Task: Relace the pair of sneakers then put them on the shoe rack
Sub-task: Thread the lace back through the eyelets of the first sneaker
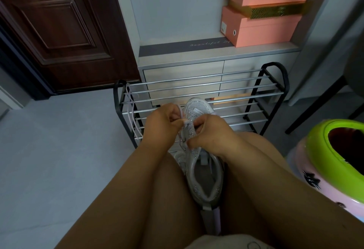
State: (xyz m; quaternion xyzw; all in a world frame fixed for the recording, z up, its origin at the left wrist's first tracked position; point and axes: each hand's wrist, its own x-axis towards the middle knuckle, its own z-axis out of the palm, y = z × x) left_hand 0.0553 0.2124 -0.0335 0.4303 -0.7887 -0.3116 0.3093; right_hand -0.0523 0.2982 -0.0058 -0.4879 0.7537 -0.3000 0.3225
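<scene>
Here, largest thing first
Door (59, 32): dark wood, at the upper left, shut
Cabinet (183, 71): pale grey, behind the rack, with stacked pink boxes (264, 18) on its ledge
Shoe rack (197, 89): black frame with metal bars, standing right in front of the person's knees; no sneaker sits on it yet
Stool (334, 150): green and pink, at the right edge
Sneaker in hand (204, 172): silver-white with glittery trim, held between the thighs, toe pointing at the rack, heel toward the body
Second sneaker (180, 159): only a sliver shows below the left forearm, low by the rack's foot
Spare lace (131, 114): pale, draped over the rack's left end, hanging loose
Lace being threaded (181, 113): a short white run between the two hands at the eyelets; its tip is too small to make out
Handling: I judge the sneaker light, soft in the upper and firm in the sole, so it is best steadied at the eyelet flaps or the sole; the lace is limp and wants pinching near its tip
Left hand (164, 119): fingers curled, pinching the lace above the tongue
Right hand (211, 136): fingers curled round the eyelet flap, wrist bent down, forearm along the thigh
Progress: lacing under way, racking not begun
</scene>
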